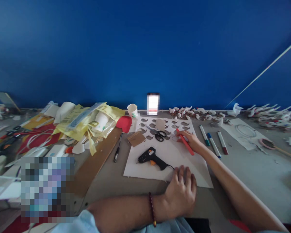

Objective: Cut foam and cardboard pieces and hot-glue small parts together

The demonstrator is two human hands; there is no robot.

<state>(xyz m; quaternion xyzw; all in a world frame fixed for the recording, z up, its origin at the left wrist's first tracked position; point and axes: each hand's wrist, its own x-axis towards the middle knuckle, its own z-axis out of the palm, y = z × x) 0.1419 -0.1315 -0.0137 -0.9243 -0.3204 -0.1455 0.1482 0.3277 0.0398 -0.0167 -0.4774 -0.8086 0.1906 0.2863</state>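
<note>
My right hand [190, 140] is closed around a long, flat red tool [187, 144], whose exact kind I cannot make out, over the right side of a white sheet [140, 168]. My left hand [181, 191] lies open, palm down, across the sheet's near edge, with its fingers pointing away from me. Beside its fingertips rests a black hot glue gun [152, 158], its cord running toward the hand. Black-handled scissors [160, 134] lie farther up, among rows of grey curved shapes [184, 123] on the sheet. A piece of brown cardboard [136, 138] sits at its left edge.
Several markers [215, 145] lie to the right. A black pen [118, 148] and a red heart-shaped piece [124, 124] are on the left, near a paper cup [132, 110] and yellow packaging [75, 121]. A lit phone [153, 104] stands against the blue wall [145, 48].
</note>
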